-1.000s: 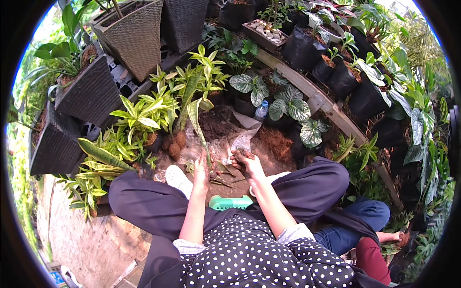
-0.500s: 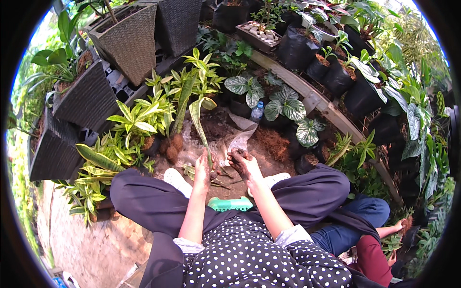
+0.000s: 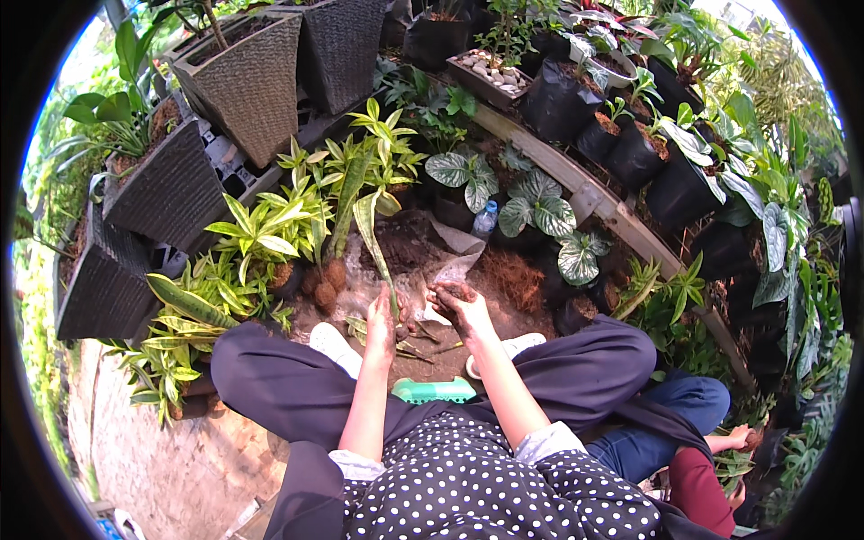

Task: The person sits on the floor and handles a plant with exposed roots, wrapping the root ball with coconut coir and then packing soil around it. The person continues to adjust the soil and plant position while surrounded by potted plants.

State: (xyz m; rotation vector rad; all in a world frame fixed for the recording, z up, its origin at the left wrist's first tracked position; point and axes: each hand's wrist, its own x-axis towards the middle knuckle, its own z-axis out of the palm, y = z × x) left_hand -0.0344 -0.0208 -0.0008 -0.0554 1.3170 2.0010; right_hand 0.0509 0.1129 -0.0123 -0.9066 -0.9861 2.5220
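Note:
My left hand [image 3: 384,322], dirty with soil, closes around the lower end of a long, yellow-edged snake plant leaf [image 3: 370,227], which stands tilted up and away. Beside it, my right hand [image 3: 461,310] is heavily smeared with dark soil, its fingers curled; a dark clump shows at them, but what they hold is hidden. Pale plastic sheeting [image 3: 455,267] lies just beyond the right hand. On the ground between my feet are loose leaf pieces [image 3: 416,349]. Dark soil [image 3: 400,241] lies past the hands.
A green plastic stool [image 3: 434,391] shows between my legs. Brown fibre [image 3: 515,277] and a water bottle [image 3: 484,220] lie ahead right. Potted plants [image 3: 544,202] and tall grey planters [image 3: 238,85] ring the spot. Another person's hand [image 3: 740,437] is at the lower right.
The view has shifted slightly. My hands stay nearly in place, the left still on the leaf. At the lower right, the other person's hand has moved a little.

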